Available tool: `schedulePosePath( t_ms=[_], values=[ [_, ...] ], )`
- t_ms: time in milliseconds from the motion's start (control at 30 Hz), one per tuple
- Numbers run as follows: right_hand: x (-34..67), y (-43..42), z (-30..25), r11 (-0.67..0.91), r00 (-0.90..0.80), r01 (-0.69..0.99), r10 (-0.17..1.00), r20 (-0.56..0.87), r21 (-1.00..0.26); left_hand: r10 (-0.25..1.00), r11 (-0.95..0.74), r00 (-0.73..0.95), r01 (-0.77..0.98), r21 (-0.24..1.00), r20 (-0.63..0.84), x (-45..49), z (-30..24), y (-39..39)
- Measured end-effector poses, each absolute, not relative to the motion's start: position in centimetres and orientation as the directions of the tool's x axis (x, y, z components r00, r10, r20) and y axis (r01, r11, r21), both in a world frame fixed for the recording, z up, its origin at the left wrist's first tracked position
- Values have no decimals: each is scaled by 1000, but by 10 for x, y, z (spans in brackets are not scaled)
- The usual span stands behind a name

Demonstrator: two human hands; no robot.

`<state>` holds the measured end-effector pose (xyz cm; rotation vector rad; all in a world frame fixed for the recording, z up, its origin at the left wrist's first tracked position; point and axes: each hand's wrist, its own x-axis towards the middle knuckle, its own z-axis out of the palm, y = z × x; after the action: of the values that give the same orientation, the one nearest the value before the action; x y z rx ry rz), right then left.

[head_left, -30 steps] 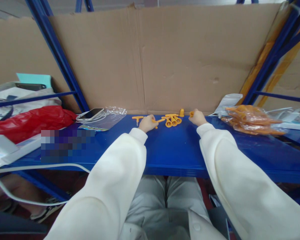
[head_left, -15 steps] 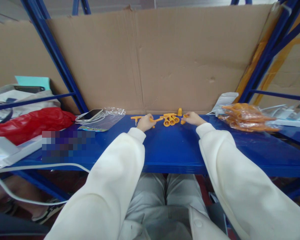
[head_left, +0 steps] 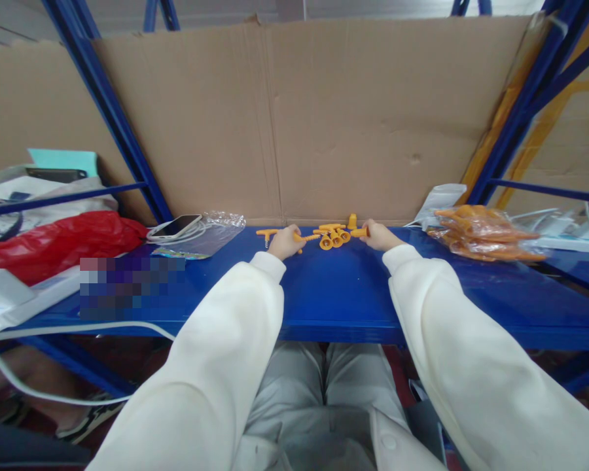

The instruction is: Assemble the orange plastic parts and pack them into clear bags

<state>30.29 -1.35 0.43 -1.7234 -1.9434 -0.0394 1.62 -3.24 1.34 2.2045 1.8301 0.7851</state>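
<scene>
My left hand (head_left: pixel 283 243) is closed on a yellow T-handled piece, whose thin ribbed shaft (head_left: pixel 310 237) points right. Just left of that hand lies another yellow T-shaped piece (head_left: pixel 266 233) with a small metallic-looking part beneath it. My right hand (head_left: pixel 379 236) pinches a short yellow plastic sleeve (head_left: pixel 360 232), held level with one end towards the left. Between the hands is a cluster of yellow funnel-ended pieces (head_left: pixel 336 238), their round openings facing me. Behind the sleeve a yellow cap-like piece (head_left: pixel 352 220) stands upright by the cardboard.
A cardboard sheet (head_left: pixel 373 118) closes off the back of the blue shelf (head_left: pixel 341 294). On the left are a phone (head_left: pixel 179 225), a clear plastic bag (head_left: pixel 216 234) and a red bag (head_left: pixel 69 239). Bagged orange pieces (head_left: pixel 481 232) lie right. Blue posts (head_left: pixel 112 118) flank the shelf.
My right hand has turned the yellow sleeve from tilted downward to level, pointing left towards the cluster. My left hand stays almost in place with its T-handled piece.
</scene>
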Motion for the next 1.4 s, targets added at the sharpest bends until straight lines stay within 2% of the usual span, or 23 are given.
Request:
schedulePosePath(
  t_ms=[167,233,367,500,800,1200,1400],
  values=[
    [306,-7,4,348,-122,889,807,578,-299,953,-232,103,854,465,285,17,15,-35],
    [305,-7,5,343,-119,886,817,564,-311,953,-233,103,854,465,286,17,15,-35],
    [305,-10,7,291,-39,863,853,521,-413,947,-243,108,857,453,304,16,13,-33],
    [303,-9,6,377,-49,793,822,567,-479,942,-249,107,858,449,319,15,10,-29],
    [283,-10,3,536,-261,737,788,558,-412,938,-263,126,865,427,323,17,12,-31],
    [275,-23,8,492,-283,800,815,506,-344,930,-299,153,843,447,333,19,14,-34],
    [276,-25,10,344,-186,899,860,474,-270,916,-354,201,813,463,347,19,13,-33]
  ],
)
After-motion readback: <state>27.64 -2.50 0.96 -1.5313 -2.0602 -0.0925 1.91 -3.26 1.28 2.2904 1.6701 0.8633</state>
